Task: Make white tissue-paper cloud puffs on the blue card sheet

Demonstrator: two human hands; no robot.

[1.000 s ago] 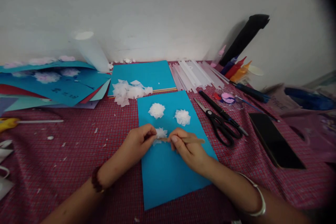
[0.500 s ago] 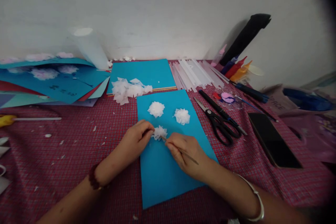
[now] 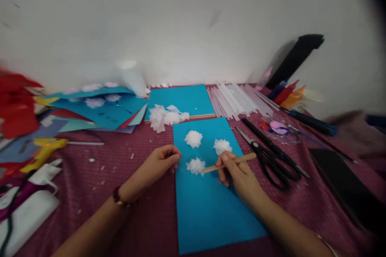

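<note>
In my right hand (image 3: 237, 174) a flat wooden stick (image 3: 245, 158) is pinched between thumb and fingers, its tip at the lower right edge of a white ruffled paper flower (image 3: 196, 166). That flower lies on a blue sheet of card (image 3: 208, 217), below a second white flower (image 3: 193, 139). A third white flower (image 3: 222, 146) is just above my right fingers. My left hand (image 3: 163, 164) rests by the card's left edge, fingers curled in and closed, apart from the flower; nothing shows in them.
White paper petals (image 3: 164, 117) lie on stacked blue card (image 3: 181, 98) behind. Black scissors (image 3: 268, 160), a black pen (image 3: 259, 130) and a phone (image 3: 340, 184) are on the right. On the left sit a yellow glue gun (image 3: 45, 150), a white power strip (image 3: 30, 217) and decorated cards (image 3: 99, 114).
My left hand has drawn back left from the lower flower. My right hand has shifted right and turned the stick nearly level. The view has swung left, bringing in the glue gun.
</note>
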